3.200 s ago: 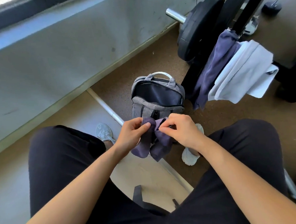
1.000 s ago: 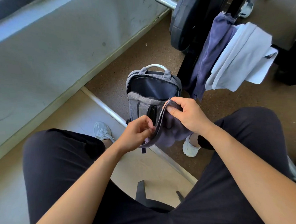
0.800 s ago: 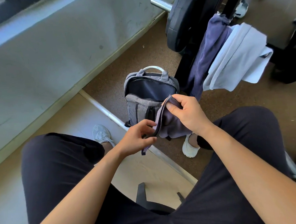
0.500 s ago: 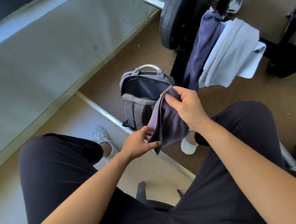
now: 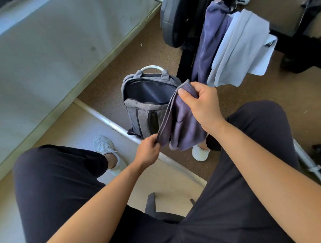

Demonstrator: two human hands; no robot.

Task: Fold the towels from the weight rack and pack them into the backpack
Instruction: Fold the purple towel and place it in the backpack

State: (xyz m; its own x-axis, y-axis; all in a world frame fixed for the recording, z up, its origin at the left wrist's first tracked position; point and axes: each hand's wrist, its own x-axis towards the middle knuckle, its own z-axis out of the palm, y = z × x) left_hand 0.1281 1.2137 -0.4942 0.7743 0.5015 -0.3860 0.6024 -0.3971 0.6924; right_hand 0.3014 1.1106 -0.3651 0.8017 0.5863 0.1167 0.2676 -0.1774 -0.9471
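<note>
A small purple-grey towel [image 5: 180, 124] is stretched between my hands in front of my knees. My right hand [image 5: 201, 102] pinches its upper corner, and my left hand [image 5: 148, 153] pinches its lower corner. Just behind it a grey backpack [image 5: 144, 113] stands on the floor with its main compartment unzipped and open. On the black weight rack [image 5: 186, 60] hang a dark blue towel [image 5: 209, 42] and a white towel [image 5: 239, 48], side by side.
A black weight plate [image 5: 173, 18] on a steel bar sits on the rack at the top. A grey padded wall [image 5: 41, 58] runs along the left. My feet in white shoes flank the backpack, and a metal floor strip [image 5: 103, 118] crosses between them.
The bunched towel has been opened out. My right hand lifted one corner up beside the backpack's opening while my left hand drew the other corner down and left.
</note>
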